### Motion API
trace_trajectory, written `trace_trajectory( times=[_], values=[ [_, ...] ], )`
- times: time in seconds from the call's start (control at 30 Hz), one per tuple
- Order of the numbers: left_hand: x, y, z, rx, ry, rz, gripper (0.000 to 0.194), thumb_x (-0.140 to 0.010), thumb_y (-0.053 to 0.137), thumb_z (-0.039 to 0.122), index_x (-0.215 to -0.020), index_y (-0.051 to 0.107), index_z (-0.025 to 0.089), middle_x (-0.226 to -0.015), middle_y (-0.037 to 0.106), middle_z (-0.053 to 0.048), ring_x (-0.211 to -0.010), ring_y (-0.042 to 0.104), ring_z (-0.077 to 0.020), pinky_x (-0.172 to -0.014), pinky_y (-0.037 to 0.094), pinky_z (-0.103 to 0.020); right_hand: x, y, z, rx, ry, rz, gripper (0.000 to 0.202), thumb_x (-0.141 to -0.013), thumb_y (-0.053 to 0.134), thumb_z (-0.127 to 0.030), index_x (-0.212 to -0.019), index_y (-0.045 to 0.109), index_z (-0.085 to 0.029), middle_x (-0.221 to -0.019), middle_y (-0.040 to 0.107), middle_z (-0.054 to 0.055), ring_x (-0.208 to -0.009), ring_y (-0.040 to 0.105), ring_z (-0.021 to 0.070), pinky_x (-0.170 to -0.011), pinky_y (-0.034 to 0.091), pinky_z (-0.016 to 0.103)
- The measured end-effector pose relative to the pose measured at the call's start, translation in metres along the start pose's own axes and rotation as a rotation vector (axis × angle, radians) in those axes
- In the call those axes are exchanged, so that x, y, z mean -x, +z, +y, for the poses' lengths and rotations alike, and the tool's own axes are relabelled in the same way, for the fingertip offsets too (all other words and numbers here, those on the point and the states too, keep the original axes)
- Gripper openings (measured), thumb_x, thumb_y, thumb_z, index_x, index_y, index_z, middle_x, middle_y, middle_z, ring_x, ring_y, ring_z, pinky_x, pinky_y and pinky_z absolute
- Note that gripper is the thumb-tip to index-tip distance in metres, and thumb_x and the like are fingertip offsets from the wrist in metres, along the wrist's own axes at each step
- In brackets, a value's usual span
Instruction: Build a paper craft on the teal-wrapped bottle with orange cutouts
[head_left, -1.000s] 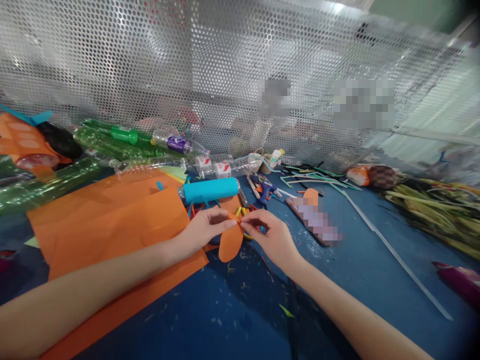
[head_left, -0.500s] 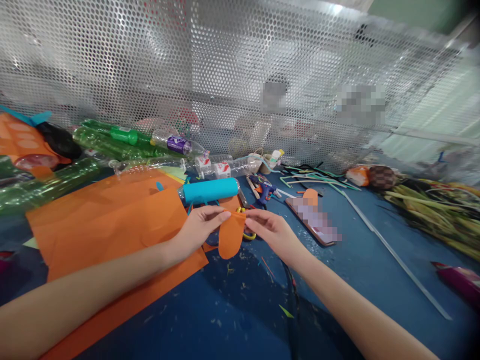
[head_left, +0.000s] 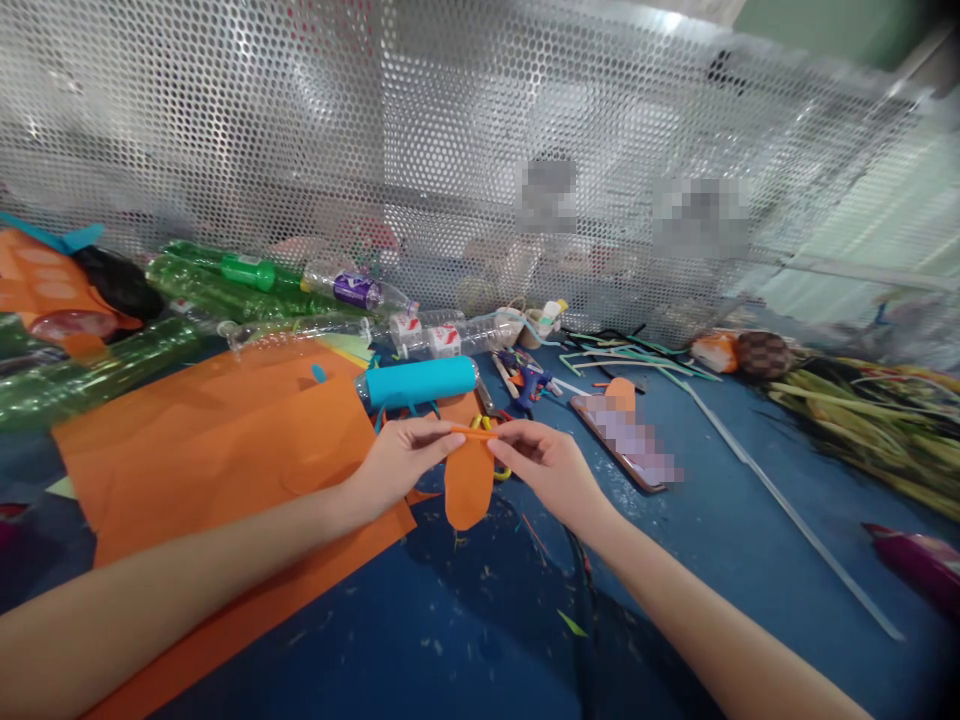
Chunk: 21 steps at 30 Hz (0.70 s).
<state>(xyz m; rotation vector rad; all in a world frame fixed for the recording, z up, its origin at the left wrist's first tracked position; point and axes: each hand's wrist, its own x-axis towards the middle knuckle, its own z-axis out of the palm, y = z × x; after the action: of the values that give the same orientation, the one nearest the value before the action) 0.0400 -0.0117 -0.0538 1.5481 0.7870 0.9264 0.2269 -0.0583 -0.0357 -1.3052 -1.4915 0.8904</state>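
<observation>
Between my two hands hangs a small orange paper cutout [head_left: 469,487] with a rounded lower end and a narrow fold along its top edge. My left hand [head_left: 401,458] pinches the left end of that fold between thumb and fingers. At the right end, my right hand [head_left: 547,470] pinches it the same way. Just behind lies a bottle wrapped in blue paper [head_left: 421,382]. Yellow-handled scissors [head_left: 504,472] are partly hidden behind the cutout. Large orange paper sheets [head_left: 247,480] lie beneath my left forearm.
Green and clear plastic bottles [head_left: 217,285] lie at the back left along the perforated metal panel [head_left: 450,130]. A blue glue gun [head_left: 534,385], a phone [head_left: 626,445] and a long pale strip [head_left: 795,520] are on the blue table [head_left: 480,640]. Dried leaves [head_left: 862,430] lie far right.
The orange cutout has shifted slightly right and down, and its top fold now shows more sharply. Both hands still pinch it, my left a little further right.
</observation>
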Motion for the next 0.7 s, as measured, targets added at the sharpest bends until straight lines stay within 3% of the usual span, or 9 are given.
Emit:
trace_trajectory(
  times=[0.17,0.33,0.4,0.5,0.57,0.63,0.7],
  values=[
    [-0.003,-0.003,-0.002,-0.087,0.042,-0.094,0.024,-0.081,0.057,0.035,-0.096,0.068,0.021,-0.095,0.07,-0.004,-0.092,0.062,-0.02,-0.087,0.047,-0.034,-0.002,-0.002,0.006,0.024,0.017,-0.056,0.019,-0.074,0.063,-0.036,-0.084,0.064,-0.019,-0.079,0.069,0.002,-0.071,0.064,0.0158,-0.068,0.053,0.031],
    [0.006,-0.004,0.005,-0.217,0.04,-0.121,0.028,-0.08,0.058,0.026,-0.106,0.049,0.02,-0.087,0.066,-0.002,-0.082,0.063,-0.0166,-0.074,0.05,-0.029,-0.003,-0.002,0.007,0.021,0.12,-0.174,0.015,-0.074,0.063,-0.033,-0.078,0.065,-0.019,-0.068,0.067,0.0,-0.062,0.064,0.0151,-0.062,0.053,0.029],
    [0.013,-0.005,0.007,-0.322,0.071,-0.147,0.025,-0.082,0.055,0.024,-0.105,0.046,0.021,-0.087,0.063,-0.001,-0.08,0.062,-0.0155,-0.069,0.05,-0.027,0.0,0.0,0.007,0.044,0.14,-0.24,0.013,-0.075,0.062,-0.031,-0.074,0.065,-0.019,-0.062,0.065,-0.001,-0.057,0.063,0.0142,-0.059,0.052,0.027],
    [0.024,-0.009,0.006,-0.603,0.163,-0.257,0.006,-0.087,0.05,0.023,-0.09,0.053,0.02,-0.083,0.062,-0.001,-0.078,0.059,-0.0157,-0.069,0.048,-0.028,0.005,0.004,0.006,0.074,0.192,-0.351,0.011,-0.075,0.061,-0.029,-0.073,0.066,-0.02,-0.06,0.066,-0.001,-0.056,0.064,0.0149,-0.057,0.052,0.026],
    [0.029,-0.011,0.003,-0.747,0.254,-0.314,0.013,-0.09,0.046,0.022,-0.086,0.057,0.019,-0.084,0.063,-0.003,-0.081,0.058,-0.0164,-0.074,0.047,-0.029,0.006,0.002,0.005,0.173,0.163,-0.392,0.014,-0.078,0.058,-0.032,-0.073,0.067,-0.021,-0.062,0.068,0.0,-0.057,0.065,0.0161,-0.057,0.051,0.026],
    [0.032,-0.011,-0.002,-0.793,0.322,-0.336,0.016,-0.092,0.043,0.022,-0.09,0.058,0.018,-0.09,0.064,-0.004,-0.086,0.057,-0.0169,-0.078,0.046,-0.029,0.0,-0.007,0.005,0.388,0.052,-0.282,0.021,-0.08,0.056,-0.038,-0.074,0.067,-0.022,-0.066,0.069,0.001,-0.06,0.066,0.017,-0.057,0.05,0.027],
    [0.033,-0.01,-0.006,-0.791,0.369,-0.351,0.018,-0.092,0.041,0.022,-0.094,0.059,0.017,-0.094,0.064,-0.005,-0.089,0.057,-0.0168,-0.082,0.045,-0.029,-0.013,-0.021,0.008,0.661,-0.031,0.002,0.025,-0.081,0.054,-0.043,-0.079,0.066,-0.021,-0.074,0.07,0.003,-0.067,0.066,0.0179,-0.062,0.049,0.027]
  ],
)
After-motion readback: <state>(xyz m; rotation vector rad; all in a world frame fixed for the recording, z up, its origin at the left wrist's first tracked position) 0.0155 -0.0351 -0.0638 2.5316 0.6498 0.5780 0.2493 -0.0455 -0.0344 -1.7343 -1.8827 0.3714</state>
